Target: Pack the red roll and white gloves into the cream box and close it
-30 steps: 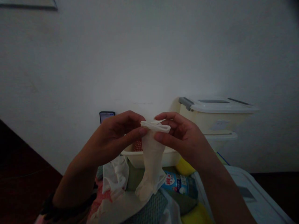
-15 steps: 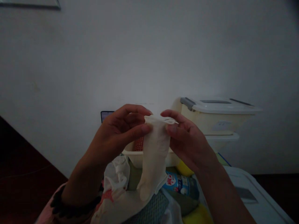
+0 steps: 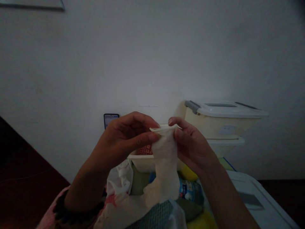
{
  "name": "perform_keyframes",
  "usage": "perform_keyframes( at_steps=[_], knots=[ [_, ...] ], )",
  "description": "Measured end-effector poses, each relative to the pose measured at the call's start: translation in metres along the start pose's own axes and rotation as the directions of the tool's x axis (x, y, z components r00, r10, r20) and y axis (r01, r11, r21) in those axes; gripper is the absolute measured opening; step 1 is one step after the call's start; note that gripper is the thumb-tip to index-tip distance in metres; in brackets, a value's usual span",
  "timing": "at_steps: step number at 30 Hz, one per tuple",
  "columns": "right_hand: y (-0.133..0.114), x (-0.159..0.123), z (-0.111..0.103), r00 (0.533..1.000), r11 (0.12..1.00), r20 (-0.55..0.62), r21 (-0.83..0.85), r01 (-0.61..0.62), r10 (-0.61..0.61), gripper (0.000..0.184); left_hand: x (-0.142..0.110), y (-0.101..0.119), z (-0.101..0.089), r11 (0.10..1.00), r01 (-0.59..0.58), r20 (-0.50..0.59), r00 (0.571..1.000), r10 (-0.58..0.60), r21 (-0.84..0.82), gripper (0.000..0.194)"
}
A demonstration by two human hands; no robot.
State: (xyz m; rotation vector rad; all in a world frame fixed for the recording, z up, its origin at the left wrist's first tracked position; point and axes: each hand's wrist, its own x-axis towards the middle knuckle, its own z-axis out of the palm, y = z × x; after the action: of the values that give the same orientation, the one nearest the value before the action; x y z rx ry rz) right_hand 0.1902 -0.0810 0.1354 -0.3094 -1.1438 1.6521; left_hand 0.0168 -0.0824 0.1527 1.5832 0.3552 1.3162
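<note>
A white sock (image 3: 165,165) hangs upright by its cuff between my two hands, its toe end pointing down and to the left. My left hand (image 3: 130,135) pinches the left edge of the cuff between thumb and fingers. On the opposite edge my right hand (image 3: 193,141) grips the cuff with thumb and forefinger. The cuff opening shows as a narrow slit at the top. Below it lies a white cloth (image 3: 126,206) with a red patch, and a blue-labelled bottle (image 3: 190,190) is partly covered by the sock.
Behind my hands stands a cream basket (image 3: 140,163) with red patterned contents. A phone (image 3: 111,119) leans at the wall. Lidded storage boxes (image 3: 224,122) are stacked at right, and another white lid (image 3: 252,190) is nearer. A bluish textured cloth (image 3: 154,218) and yellow items (image 3: 188,173) lie below.
Both hands have shifted slightly right and down with the sock. The sock has turned, its lower end now covering more of the bottle. The cuff is drawn narrower, and more of the phone shows.
</note>
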Motion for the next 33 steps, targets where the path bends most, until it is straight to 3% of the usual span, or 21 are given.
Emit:
perform_keyframes(
  at_steps=[8, 12, 19, 21, 25, 29, 33],
  knots=[
    [0.009, 0.002, 0.001, 0.997, 0.998, -0.058, 0.047, -0.044, 0.047, 0.019, 0.002, -0.003, 0.0, 0.999, 0.019, 0.007, 1.0, -0.019, -0.028, 0.02],
    [0.011, 0.002, 0.003, 0.991, 0.999, -0.129, 0.021, -0.028, 0.031, 0.021, 0.004, -0.004, 0.004, 0.999, -0.028, -0.018, 0.999, 0.029, 0.045, 0.017],
    [0.017, 0.001, 0.004, 0.988, 0.988, -0.109, -0.093, -0.12, 0.11, 0.026, 0.004, -0.003, 0.005, 0.985, -0.101, -0.021, 0.994, 0.104, 0.139, 0.031],
    [0.019, 0.003, 0.003, 0.987, 0.984, -0.104, -0.121, -0.131, 0.119, 0.027, 0.004, -0.003, 0.002, 0.977, -0.107, -0.003, 0.994, 0.11, 0.187, 0.027],
    [0.017, 0.003, 0.003, 0.992, 0.981, -0.124, -0.189, -0.045, 0.022, 0.03, 0.004, -0.003, -0.002, 0.956, -0.133, 0.001, 0.99, 0.138, 0.26, 0.013],
    [0.009, -0.002, 0.007, 0.963, 0.896, -0.2, -0.437, 0.075, -0.179, 0.028, 0.004, -0.004, -0.002, 0.964, -0.119, -0.024, 0.991, 0.129, 0.239, 0.013],
    [-0.001, -0.009, 0.012, 0.964, 0.762, -0.08, -0.631, 0.148, -0.254, 0.013, 0.004, -0.005, 0.001, 0.975, -0.106, -0.058, 0.991, 0.119, 0.194, 0.015]
  ],
)
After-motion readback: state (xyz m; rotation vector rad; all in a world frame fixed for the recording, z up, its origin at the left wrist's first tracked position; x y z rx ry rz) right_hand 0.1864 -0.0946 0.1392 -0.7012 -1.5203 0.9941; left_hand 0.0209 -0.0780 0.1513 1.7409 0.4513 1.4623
